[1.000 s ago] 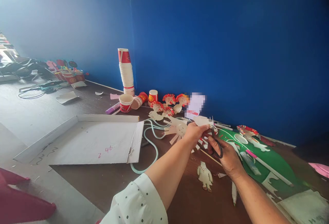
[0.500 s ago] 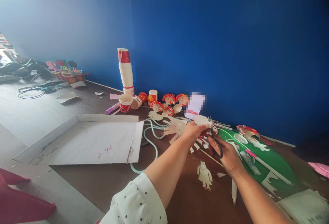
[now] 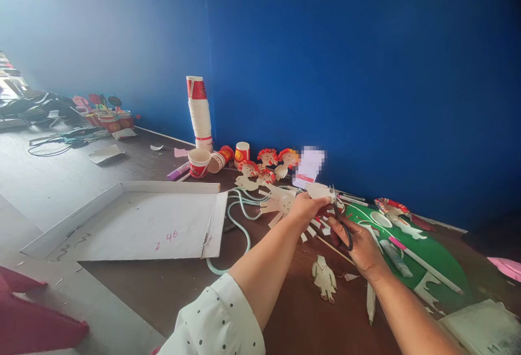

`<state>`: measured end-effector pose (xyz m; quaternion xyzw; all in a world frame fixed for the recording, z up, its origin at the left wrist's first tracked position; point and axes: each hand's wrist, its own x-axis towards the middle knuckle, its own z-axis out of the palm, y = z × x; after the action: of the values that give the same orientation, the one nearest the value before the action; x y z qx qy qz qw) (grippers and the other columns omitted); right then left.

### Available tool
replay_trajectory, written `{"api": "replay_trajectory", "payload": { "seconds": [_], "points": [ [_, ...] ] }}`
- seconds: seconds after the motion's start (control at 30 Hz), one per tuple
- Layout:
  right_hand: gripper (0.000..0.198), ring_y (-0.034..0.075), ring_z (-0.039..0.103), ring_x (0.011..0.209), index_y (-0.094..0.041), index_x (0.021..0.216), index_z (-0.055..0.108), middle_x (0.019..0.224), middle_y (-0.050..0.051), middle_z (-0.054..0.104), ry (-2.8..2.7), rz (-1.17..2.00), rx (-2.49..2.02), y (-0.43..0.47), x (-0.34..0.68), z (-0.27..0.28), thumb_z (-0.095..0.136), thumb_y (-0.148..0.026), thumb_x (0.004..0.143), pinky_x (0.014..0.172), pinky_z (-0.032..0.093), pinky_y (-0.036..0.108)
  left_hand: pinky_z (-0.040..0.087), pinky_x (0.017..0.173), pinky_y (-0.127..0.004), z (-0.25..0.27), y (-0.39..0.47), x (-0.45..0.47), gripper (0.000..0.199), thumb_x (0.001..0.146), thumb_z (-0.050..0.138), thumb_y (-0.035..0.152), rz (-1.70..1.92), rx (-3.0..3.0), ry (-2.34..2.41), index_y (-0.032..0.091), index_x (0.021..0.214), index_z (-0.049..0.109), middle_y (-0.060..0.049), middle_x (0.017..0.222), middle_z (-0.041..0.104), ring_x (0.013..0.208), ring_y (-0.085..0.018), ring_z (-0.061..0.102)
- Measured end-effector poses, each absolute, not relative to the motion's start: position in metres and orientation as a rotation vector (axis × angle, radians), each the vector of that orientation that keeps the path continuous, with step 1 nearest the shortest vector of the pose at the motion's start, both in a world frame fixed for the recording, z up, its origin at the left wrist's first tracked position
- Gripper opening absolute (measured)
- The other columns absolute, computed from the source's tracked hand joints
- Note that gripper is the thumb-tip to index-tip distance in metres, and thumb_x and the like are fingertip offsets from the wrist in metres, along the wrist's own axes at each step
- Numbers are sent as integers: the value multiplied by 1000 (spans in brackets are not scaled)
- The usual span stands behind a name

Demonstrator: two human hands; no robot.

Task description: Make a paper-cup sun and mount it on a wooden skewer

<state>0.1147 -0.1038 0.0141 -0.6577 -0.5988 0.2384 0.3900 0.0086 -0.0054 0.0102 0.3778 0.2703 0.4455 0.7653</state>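
Note:
Between the thumb and fingers of my left hand (image 3: 306, 208) is a white piece of paper (image 3: 319, 190), raised above the table. My right hand (image 3: 362, 246) grips a pair of scissors (image 3: 345, 230) by its dark handles, the blades pointing up at the paper's right edge. Just left of my left hand lies a paper cutout with a drawn face and fringed strips (image 3: 280, 201). Nearer me, on the brown tabletop, rests a small body-shaped paper cutout (image 3: 324, 280). Paper scraps (image 3: 325, 230) lie under and around my hands.
A shallow white cardboard tray (image 3: 142, 224) occupies the left. Behind it rise stacked paper cups (image 3: 199, 116) against a blue partition (image 3: 325, 62). Red-fringed paper figures (image 3: 266, 158) cluster by the wall. At right, a green mat (image 3: 439, 252) bears a glue tube (image 3: 395, 257); a white marker (image 3: 370, 303) lies nearby.

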Motion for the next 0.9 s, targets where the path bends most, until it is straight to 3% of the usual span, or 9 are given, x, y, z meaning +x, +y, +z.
{"api": "replay_trajectory", "payload": {
  "seconds": [0.9],
  "points": [
    [41,14,48,54,-22,54,53,52,-3,51,-1557,602,-1659,-101,119,10,52,-49,83,55,37,25,52,62,-26,8,-8,9,12,69,68,14,938,819,599,11,80,65,-6,74,66,64,-14,63]
  ]
}}
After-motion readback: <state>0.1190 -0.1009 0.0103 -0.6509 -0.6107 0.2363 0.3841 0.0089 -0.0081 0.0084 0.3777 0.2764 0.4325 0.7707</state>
